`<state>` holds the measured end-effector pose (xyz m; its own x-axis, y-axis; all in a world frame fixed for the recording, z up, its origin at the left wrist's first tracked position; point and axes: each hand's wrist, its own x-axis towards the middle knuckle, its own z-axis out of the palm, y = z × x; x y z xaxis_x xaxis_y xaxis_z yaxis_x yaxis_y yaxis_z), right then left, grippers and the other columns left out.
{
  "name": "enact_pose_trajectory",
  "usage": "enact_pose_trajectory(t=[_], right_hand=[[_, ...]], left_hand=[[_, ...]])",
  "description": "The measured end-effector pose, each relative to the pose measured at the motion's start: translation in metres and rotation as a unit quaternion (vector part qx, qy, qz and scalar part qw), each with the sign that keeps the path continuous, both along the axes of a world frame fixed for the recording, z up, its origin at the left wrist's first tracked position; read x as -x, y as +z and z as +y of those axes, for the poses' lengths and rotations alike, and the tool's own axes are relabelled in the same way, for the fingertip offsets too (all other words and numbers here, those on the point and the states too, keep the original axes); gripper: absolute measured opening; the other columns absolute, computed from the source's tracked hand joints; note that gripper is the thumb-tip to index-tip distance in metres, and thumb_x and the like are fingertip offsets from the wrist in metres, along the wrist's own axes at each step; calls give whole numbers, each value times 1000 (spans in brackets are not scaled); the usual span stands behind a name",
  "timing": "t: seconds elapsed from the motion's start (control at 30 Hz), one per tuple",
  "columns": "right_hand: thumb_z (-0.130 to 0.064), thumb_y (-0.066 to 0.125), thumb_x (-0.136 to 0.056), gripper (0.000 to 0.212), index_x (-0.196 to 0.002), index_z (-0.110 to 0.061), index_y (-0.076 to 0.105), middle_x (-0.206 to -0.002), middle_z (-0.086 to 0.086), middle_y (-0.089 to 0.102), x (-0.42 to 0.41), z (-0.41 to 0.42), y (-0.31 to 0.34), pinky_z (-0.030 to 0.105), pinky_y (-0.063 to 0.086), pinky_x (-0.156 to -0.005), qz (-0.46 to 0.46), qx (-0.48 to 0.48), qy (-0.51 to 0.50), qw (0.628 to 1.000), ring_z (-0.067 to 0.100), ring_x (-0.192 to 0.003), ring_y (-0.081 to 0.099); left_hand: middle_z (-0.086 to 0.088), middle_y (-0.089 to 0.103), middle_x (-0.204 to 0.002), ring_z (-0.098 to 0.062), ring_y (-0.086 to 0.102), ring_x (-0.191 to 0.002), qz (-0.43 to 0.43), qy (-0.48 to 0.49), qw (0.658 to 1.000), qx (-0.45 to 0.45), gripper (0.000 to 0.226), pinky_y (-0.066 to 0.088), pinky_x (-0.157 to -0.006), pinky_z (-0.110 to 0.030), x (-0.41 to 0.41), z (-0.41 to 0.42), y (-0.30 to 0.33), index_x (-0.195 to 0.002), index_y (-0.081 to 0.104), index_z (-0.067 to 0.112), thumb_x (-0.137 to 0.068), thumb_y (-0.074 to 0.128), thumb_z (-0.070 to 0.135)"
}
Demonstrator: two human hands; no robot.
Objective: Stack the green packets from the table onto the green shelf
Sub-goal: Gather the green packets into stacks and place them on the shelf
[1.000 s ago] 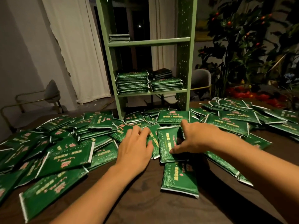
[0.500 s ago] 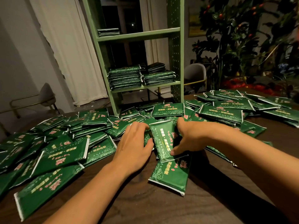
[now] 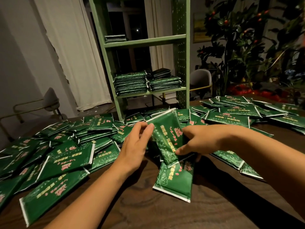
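Left pile: glossy green foil packets with gold and pink print lie overlapping across the left of the dark wood-grain bench, flat and at mixed angles.
Left hand: the left hand is raised over the bench centre; its grip pinches the left edge of a lifted packet, thumb in front, fingers behind.
Held packet: this green foil packet with white sealed ends is tilted, top end up toward the shelf, off the bench between both hands.
Packet below: another green packet lies flat on the bench just under the held one, nearest the person.
Green shelf: the pale green perforated metal shelf unit stands at the far edge of the bench; its lower board carries two neat stacks of green packets, with a few dark ones on top at the right; a small stack sits on the upper board.
Right hand: the right hand grips the held packet's right side, thumb pressed on its printed face.
Right pile: more green packets lie spread over the right of the bench.
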<state>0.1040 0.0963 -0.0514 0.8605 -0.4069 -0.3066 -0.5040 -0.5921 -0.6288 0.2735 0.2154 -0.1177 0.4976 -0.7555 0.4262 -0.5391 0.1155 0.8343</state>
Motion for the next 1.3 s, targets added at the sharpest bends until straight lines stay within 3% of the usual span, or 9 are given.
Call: enact_pose_trajectory(t=[0.1,0.27,0.33,0.43,0.57,0.7,0.93,1.07,1.3], right_hand=[[-16,70,-92,27,-117,-20,58,-108,2,70,-14,0,2,27,59,-68,-83,-43,12,996,18,-96,71],[-19,85,-78,44,-112,-20,58,-92,6,72,-46,4,-10,23,56,-59,-320,-62,-130,937,15,-72,71],[-21,86,-76,52,-118,-17,56,-86,5,68,-55,3,-19,30,58,-68,-374,-132,-162,904,14,-70,67],[-30,85,-78,39,-104,-13,61,-85,3,67,-67,4,-34,28,53,-68,-340,-126,-120,924,12,-72,62],[-14,72,-91,16,-106,-15,66,-100,1,75,-75,8,-52,35,61,-75,-318,-99,-35,942,21,-89,73],[-12,63,-98,10,-104,-19,61,-97,1,73,-69,-2,-55,27,51,-58,-335,-112,-44,935,17,-77,71],[-5,47,-103,23,-101,-20,64,-80,1,66,-60,-12,-56,26,44,-49,-382,-139,-98,909,13,-59,61],[-12,44,-105,23,-103,-7,66,-86,17,65,-54,-8,-51,23,43,-52,-397,-182,-104,894,14,-66,59],[-5,72,-89,21,-106,-16,68,-97,-2,74,-52,-6,-51,16,53,-78,-437,-77,-49,895,1,-87,69]], left_hand=[[0,75,-91,-23,71,-85,172,-37,984,21,38,54,-82,-38,4,1,6,-100,68,16,-85,72,51],[-14,78,-90,-26,76,-78,249,1,968,35,20,60,-65,-32,-1,-2,6,-100,70,5,-91,68,23],[-15,78,-95,-31,75,-87,271,39,960,60,16,61,-77,-40,-9,-3,6,-102,70,5,-94,68,19],[-18,75,-106,-37,72,-102,308,74,943,101,34,56,-95,-54,-18,-3,9,-112,67,1,-91,74,27],[-21,75,-108,-31,74,-97,390,55,910,128,30,62,-78,-41,-21,-5,12,-121,62,-7,-95,65,8],[-5,79,-90,-13,76,-76,369,71,917,137,20,57,-57,-23,-28,-1,14,-113,66,4,-93,67,7],[-9,78,-100,-25,74,-93,325,26,945,28,30,60,-74,-34,-30,2,5,-103,70,6,-75,79,9],[-14,76,-108,-33,73,-103,281,-19,960,-5,53,54,-98,-53,-20,2,-4,-109,68,6,-59,86,10],[-8,77,-107,-28,74,-99,249,3,968,2,77,59,-86,-43,-22,4,4,-120,63,12,-55,98,31]])
